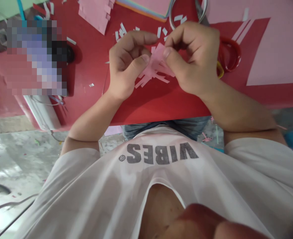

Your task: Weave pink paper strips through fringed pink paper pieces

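Red worktop (pixel 158 108), white scraps (pixel 159 32) scattered. Fringed pink paper (pixel 157 59) between both hands, inward of the near edge. Right hand (pixel 196 53): fingers clamped on paper. Left hand (pixel 126 63): thumb against paper, index apart; can't tell if gripping.

The paper (pixel 157 59) is pink, the tabletop (pixel 166 104) red, the shirt (pixel 136 177) white, grey-lettered

Left hand (pixel 129 66) and right hand (pixel 195 58) pinch fringed pink paper (pixel 158 53) above red table (pixel 161 108); white scraps (pixel 159 32) beyond; red handle (pixel 238 59) beside right hand; pink sheet (pixel 276 56) farther right.
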The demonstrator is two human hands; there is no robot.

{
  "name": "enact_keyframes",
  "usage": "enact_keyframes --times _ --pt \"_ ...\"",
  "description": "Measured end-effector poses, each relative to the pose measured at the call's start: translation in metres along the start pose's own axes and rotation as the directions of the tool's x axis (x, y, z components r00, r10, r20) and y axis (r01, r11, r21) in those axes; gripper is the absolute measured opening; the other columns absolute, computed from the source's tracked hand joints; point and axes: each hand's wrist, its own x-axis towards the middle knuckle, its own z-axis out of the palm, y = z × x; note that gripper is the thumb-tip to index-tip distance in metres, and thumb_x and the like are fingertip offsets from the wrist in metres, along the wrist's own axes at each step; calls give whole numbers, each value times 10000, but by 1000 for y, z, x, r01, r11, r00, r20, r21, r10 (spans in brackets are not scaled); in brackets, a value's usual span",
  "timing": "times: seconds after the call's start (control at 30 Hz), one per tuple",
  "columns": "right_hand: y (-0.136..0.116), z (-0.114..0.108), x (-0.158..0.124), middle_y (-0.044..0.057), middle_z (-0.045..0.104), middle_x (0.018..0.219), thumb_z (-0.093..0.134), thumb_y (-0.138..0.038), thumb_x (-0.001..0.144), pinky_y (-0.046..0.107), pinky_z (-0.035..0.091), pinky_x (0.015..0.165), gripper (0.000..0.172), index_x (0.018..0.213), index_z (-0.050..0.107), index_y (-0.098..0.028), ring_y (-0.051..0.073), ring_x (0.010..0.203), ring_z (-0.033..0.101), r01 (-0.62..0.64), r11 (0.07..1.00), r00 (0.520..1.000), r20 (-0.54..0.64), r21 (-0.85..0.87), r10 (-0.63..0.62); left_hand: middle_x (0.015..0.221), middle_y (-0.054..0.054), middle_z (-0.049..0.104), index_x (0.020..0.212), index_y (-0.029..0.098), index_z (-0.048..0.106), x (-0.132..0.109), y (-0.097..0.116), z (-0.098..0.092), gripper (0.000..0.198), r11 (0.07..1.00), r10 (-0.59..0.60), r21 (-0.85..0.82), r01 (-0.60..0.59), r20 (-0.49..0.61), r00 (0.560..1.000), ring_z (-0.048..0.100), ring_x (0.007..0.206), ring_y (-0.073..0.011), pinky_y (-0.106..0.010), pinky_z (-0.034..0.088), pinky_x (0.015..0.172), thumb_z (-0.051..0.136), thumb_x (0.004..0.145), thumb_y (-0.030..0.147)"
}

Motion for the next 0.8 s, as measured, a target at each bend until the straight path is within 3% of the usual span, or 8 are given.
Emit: enact_keyframes --times 0.1,0.17,0.33,0.43,0.57,0.8 --pt "12 2 4 5 574 732 660 -240 879 373 360 639 96 785 651 -259 185 668 489 36 995 996 -84 91 -28 1165 -38 654 1331 191 639 0 9 2 558 999 -46 -23 49 99 994 702 780 -100 -228 562 635 754 921 552" --pt "20 3 6 5 540 716 660 -261 884 371 302 621 100 786 645 -251 174 642 434 44 989 993 -119 138 -27 1221 -56 624 1365 155 577 0 17 5 629 996 -73 55 65 160 984 744 895 -146 -262 588 693 758 906 545" --pt "23 1 12 0 475 696 627 -262 885 369 280 637 126 761 605 -269 180 643 381 -6 993 987 -161 117 25 1194 -50 615 1351 113 538 -2 23 10 663 982 -67 187 39 145 987 742 1045 -199 -328 602 768 647 932 616" --pt "19 0 15 6 483 702 609 -208 852 364 330 680 158 713 564 -271 189 677 413 -29 997 977 -210 78 45 1030 10 606 1253 124 562 -3 18 10 580 984 -110 153 94 105 988 759 942 -151 -320 604 756 670 943 603" --pt "19 1 18 4 423 696 599 -193 856 350 298 680 177 703 542 -260 179 672 366 -21 985 968 -243 173 63 851 29 665 986 146 620 -2 12 9 336 980 -185 -69 186 19 982 733 721 -91 -241 607 664 803 934 423" --pt "19 3 15 -15 374 698 563 -150 883 340 279 653 178 747 522 -257 176 629 291 -81 967 957 -252 240 143 735 25 668 838 159 591 -2 9 7 349 976 -219 -48 214 -127 967 712 624 -96 -229 595 577 792 955 419"
